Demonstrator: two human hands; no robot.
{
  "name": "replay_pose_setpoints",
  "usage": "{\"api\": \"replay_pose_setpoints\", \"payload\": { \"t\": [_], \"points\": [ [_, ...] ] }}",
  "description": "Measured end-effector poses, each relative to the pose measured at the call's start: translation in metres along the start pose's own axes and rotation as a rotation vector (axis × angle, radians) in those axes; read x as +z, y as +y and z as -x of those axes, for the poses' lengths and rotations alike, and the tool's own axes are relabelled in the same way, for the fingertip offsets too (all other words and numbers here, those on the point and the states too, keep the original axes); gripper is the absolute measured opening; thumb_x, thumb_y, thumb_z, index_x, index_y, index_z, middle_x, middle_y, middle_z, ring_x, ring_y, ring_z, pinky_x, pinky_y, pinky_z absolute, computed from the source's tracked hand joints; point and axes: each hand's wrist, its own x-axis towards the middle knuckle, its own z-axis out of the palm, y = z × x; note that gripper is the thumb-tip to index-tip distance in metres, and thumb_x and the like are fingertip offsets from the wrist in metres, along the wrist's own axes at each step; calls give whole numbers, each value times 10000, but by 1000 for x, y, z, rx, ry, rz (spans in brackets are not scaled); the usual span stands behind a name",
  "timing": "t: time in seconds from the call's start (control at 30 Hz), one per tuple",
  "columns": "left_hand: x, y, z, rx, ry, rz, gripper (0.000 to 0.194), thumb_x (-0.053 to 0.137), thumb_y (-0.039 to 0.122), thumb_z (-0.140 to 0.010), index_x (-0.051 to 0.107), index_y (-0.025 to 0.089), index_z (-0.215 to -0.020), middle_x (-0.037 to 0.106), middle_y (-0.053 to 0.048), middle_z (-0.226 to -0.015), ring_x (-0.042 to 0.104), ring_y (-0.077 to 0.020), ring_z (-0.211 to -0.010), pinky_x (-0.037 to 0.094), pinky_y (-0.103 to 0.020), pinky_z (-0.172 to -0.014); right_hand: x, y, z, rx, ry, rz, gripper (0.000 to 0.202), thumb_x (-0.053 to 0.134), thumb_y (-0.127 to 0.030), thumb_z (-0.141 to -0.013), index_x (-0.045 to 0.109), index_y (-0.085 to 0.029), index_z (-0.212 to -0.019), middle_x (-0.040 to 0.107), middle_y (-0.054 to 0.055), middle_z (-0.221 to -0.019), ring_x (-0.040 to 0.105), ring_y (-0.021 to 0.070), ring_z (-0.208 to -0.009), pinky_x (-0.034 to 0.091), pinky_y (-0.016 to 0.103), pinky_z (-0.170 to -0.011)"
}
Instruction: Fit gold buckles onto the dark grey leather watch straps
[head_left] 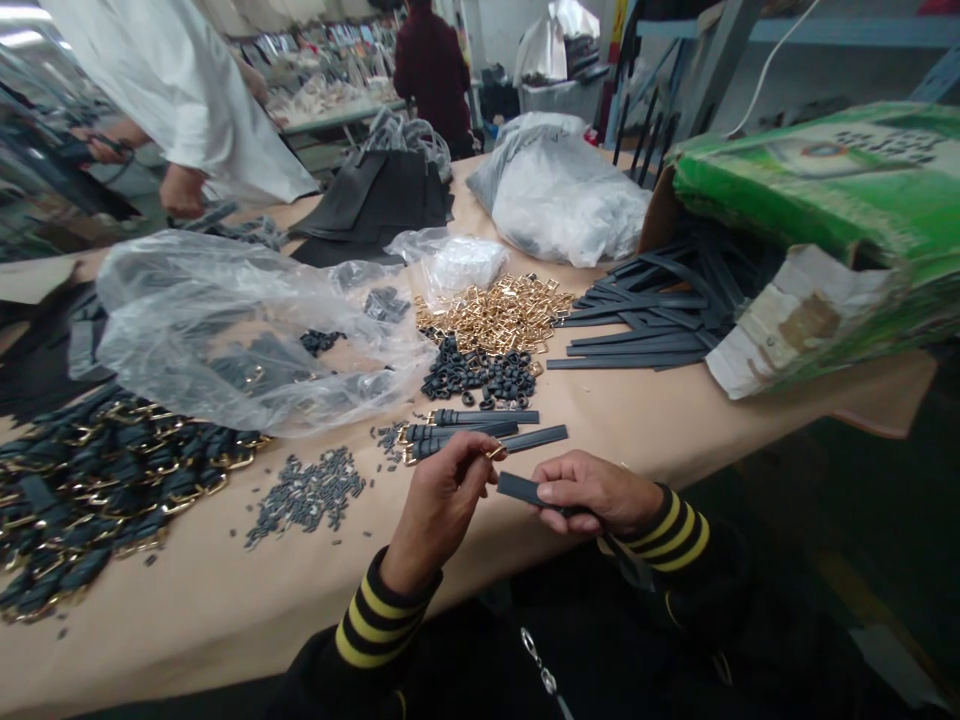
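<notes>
Between the thumb and fingers of my left hand (450, 490) is a small gold buckle (495, 452). My right hand (592, 490) is closed on a dark leather strap (519, 488), whose flat end points left, close beside the buckle; the two look apart. Just beyond my hands lie a few straps with gold buckles fitted (450, 432). Behind those is a heap of small black loops (480, 372), and then a pile of loose gold buckles (502, 310).
Plain dark straps (645, 310) spill from a green box (817, 200) on the right. Finished buckled straps (90, 490) are heaped at left, near scattered small dark pieces (307, 492). Plastic bags (255, 320) lie on the table. A person in white (187, 100) stands across at left.
</notes>
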Motion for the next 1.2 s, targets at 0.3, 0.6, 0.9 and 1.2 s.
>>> {"api": "replay_pose_setpoints", "payload": {
  "t": [0.3,0.6,0.9,1.2],
  "points": [
    [-2,7,8,111,-77,117,162,505,272,-821,560,160,-925,626,-77,-903,595,-151,-759,487,-276,-699,4,5,-5,-106,-35,-152,285,577,-386,-753,530,-108,-793,527,-35,-552,282,-4,-307,143,140,-304],
    [5,7,-1,-82,19,373,215,548,293,-794,480,173,-958,622,-20,-794,573,-99,-539,477,-222,-466,3,10,-9,-204,121,157,249,490,-364,-827,534,-120,-816,549,-21,-610,347,15,-363,236,152,-356],
    [-2,-12,-3,-41,-63,-211,149,459,262,-841,574,175,-877,593,-27,-778,621,-130,-667,503,-226,-565,-5,17,-10,-219,383,340,210,458,-332,-845,525,-133,-852,522,-33,-607,344,26,-377,256,160,-374],
    [8,-9,-2,13,-120,-191,116,463,219,-831,567,172,-853,498,7,-709,498,-70,-515,410,-189,-463,5,15,-30,-339,365,502,205,552,-282,-781,565,-115,-664,525,-19,-566,468,74,-526,362,187,-517]
  ]
}}
